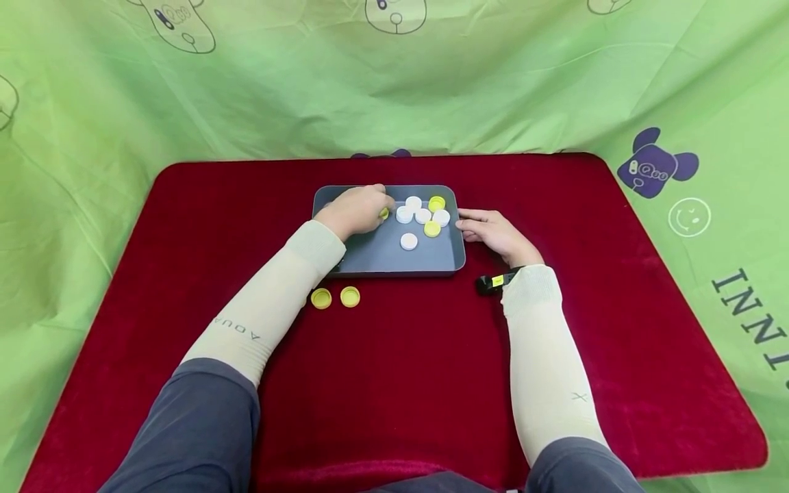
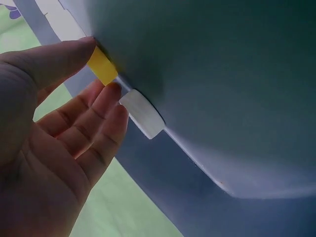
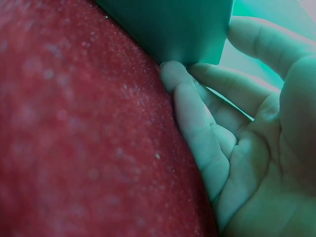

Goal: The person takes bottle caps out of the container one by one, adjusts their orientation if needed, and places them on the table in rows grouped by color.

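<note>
Over the left part of a grey tray [image 1: 382,257], my left hand [image 1: 357,209] pinches a yellow bottle cap [image 2: 102,65] between thumb and fingertips. In the left wrist view a white cap [image 2: 143,113] is right beside those fingertips; whether they touch it I cannot tell. Toward the tray's right side are several white caps [image 1: 422,216] and two yellow caps, one at the back [image 1: 436,203] and one nearer the front [image 1: 432,228]. Fairly straight fingers of my right hand [image 1: 493,233] touch the tray's right outer wall. The left hand covers the tray's back left part.
On the red tablecloth [image 1: 401,383], in front of the tray's left end, lie two yellow caps, a left one [image 1: 321,298] and a right one [image 1: 350,296], hollow sides up. A patterned green cloth [image 1: 277,89] hangs behind and beside the table.
</note>
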`<action>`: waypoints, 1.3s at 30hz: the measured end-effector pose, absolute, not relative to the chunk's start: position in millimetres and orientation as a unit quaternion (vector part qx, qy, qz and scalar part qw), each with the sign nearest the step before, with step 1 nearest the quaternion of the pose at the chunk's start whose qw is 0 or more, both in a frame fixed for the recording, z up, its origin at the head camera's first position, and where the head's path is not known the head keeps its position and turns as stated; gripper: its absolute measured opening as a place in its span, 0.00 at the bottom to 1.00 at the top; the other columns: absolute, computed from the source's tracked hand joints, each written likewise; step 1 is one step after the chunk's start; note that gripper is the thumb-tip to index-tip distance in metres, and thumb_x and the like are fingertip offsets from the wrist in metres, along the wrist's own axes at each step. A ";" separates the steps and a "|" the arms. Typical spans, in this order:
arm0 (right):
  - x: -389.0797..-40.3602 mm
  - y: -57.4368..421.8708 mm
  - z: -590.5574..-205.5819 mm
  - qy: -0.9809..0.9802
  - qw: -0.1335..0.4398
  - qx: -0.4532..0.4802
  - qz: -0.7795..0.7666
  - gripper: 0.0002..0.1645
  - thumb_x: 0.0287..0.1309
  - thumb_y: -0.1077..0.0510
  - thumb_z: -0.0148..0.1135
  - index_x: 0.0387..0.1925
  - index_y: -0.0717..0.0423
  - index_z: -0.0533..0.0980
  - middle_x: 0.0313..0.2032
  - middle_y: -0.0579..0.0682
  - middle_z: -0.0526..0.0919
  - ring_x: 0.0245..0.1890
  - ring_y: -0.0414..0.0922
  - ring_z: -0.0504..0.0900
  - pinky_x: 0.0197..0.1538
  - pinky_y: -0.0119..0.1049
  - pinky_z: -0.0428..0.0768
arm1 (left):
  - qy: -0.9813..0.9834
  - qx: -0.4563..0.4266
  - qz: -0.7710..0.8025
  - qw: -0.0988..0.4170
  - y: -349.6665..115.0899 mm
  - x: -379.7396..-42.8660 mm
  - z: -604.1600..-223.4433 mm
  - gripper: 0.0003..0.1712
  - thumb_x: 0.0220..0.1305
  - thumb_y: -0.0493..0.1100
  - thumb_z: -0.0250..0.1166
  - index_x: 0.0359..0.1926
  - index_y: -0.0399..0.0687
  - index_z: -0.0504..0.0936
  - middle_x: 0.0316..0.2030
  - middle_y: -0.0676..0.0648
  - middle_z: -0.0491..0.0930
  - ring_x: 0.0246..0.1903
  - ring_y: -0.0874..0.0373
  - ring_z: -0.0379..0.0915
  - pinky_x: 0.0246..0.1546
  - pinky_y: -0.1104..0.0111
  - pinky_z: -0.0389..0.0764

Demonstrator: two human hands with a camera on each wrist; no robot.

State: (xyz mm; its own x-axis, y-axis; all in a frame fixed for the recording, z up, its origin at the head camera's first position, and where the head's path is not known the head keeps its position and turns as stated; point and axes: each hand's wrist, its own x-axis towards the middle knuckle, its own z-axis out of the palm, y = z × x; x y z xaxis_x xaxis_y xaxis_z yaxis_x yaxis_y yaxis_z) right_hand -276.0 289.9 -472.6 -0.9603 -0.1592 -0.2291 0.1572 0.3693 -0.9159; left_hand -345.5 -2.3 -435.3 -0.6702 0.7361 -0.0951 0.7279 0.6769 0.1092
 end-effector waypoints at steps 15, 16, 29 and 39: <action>-274.9 288.3 -471.2 0.815 0.137 -0.002 -0.563 0.30 0.65 0.54 0.60 0.67 0.57 0.69 0.52 0.57 0.81 0.41 0.42 0.84 0.48 0.33 0.79 | 0.913 0.400 0.041 0.066 -6.8 -339.1 -428.1 0.15 0.64 0.35 0.60 0.50 0.50 0.84 0.37 0.47 0.77 0.37 0.54 0.69 0.41 0.64 0.73; -275.0 288.3 -471.2 0.814 0.136 -0.006 -0.564 0.30 0.65 0.55 0.60 0.67 0.58 0.69 0.52 0.57 0.81 0.41 0.42 0.84 0.48 0.33 0.79 | 0.913 0.401 0.040 0.063 -7.3 -338.5 -427.6 0.15 0.64 0.35 0.60 0.50 0.50 0.84 0.38 0.47 0.77 0.37 0.54 0.69 0.41 0.65 0.73; -272.4 288.7 -470.8 0.810 0.134 -0.014 -0.570 0.29 0.66 0.56 0.59 0.67 0.59 0.69 0.51 0.55 0.82 0.40 0.42 0.84 0.48 0.34 0.79 | 0.905 0.420 0.047 0.040 -12.4 -329.9 -422.2 0.13 0.64 0.36 0.61 0.48 0.49 0.85 0.36 0.47 0.76 0.35 0.55 0.69 0.39 0.64 0.74; -271.5 288.0 -470.7 0.810 0.136 -0.013 -0.571 0.30 0.66 0.56 0.59 0.67 0.58 0.69 0.51 0.56 0.82 0.40 0.42 0.84 0.49 0.34 0.78 | 0.901 0.429 0.065 0.029 -14.3 -325.2 -419.6 0.11 0.63 0.37 0.63 0.46 0.47 0.84 0.32 0.48 0.74 0.33 0.54 0.69 0.35 0.65 0.73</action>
State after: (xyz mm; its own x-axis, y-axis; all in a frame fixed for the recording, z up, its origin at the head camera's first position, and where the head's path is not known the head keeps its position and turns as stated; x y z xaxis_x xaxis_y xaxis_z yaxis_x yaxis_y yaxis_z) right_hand -271.5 288.0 -470.7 -0.9628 -0.1756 -0.2055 0.1346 0.3480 -0.9278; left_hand -325.2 -14.3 -419.6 -0.6307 0.7760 0.0034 0.7684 0.6240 0.1419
